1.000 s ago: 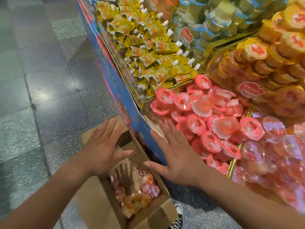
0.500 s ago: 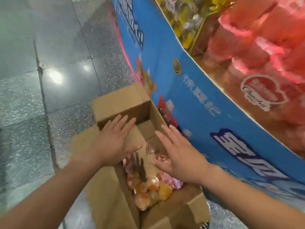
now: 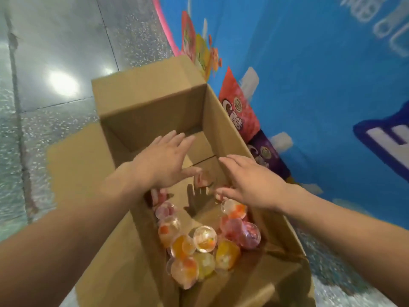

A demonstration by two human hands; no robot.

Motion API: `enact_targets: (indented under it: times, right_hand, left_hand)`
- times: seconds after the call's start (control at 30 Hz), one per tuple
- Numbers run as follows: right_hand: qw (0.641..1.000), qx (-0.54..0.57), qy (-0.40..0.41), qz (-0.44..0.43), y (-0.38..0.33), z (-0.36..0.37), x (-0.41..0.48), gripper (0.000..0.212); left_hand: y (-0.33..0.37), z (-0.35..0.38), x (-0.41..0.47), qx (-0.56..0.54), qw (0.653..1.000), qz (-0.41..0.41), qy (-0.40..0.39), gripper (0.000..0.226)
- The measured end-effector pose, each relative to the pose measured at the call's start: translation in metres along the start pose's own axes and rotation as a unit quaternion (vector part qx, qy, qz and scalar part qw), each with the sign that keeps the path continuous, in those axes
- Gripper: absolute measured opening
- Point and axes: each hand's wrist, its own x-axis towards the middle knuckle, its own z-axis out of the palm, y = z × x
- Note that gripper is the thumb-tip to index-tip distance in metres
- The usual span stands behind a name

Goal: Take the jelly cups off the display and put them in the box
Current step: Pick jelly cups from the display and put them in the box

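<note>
Jelly cups (image 3: 204,238) lie heaped in the near half of an open cardboard box (image 3: 141,103) standing on the floor. They are small, round and see-through, in pink, orange, yellow and clear. I make out roughly a dozen, but they overlap and the picture is blurred, so an exact count is beyond me. One pinkish cup sits apart from the heap, further up the box and below the gap between the two hands.

From the head camera both bare forearms reach forward and down over the box. The left hand (image 3: 163,165) is held palm down above the middle of the opening, fingers straight and close together and the thumb pointing to the right. It has nothing in it. The right hand (image 3: 250,185) hovers over the right-hand wall of the box, palm down too, fingers stretched out and slightly spread, thumb lowered toward a clear cup just beneath it. It grasps nothing either. The shadow of a spread hand falls on the box bottom between them.

One box, its flaps folded outward – and its far half bare cardboard. Hard against its right side rises the blue printed panel of the display (image 3: 309,85), bearing red and purple packet pictures. To the left runs a glossy speckled grey floor (image 3: 44,63).
</note>
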Motion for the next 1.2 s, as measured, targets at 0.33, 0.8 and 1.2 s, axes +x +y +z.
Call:
enact_targets:
  times: [0.33, 0.8, 1.2]
  right_hand:
    - [0.993, -0.023, -0.116, 0.014, 0.022, 0.052, 0.028, 0.065]
    - [0.985, -0.037, -0.163, 0.036, 0.024, 0.104, 0.029, 0.033]
    - [0.979, 0.175, -0.015, 0.105, 0.037, 0.083, 0.030, 0.042]
  left_hand:
    - [0.013, 0.032, 0.042, 0.039, 0.998, 0.054, -0.023, 0.086]
    - [0.007, 0.059, 0.046, 0.017, 0.997, 0.061, -0.044, 0.085]
    - [-0.005, 0.058, 0.044, 0.017, 0.997, 0.066, -0.048, 0.095]
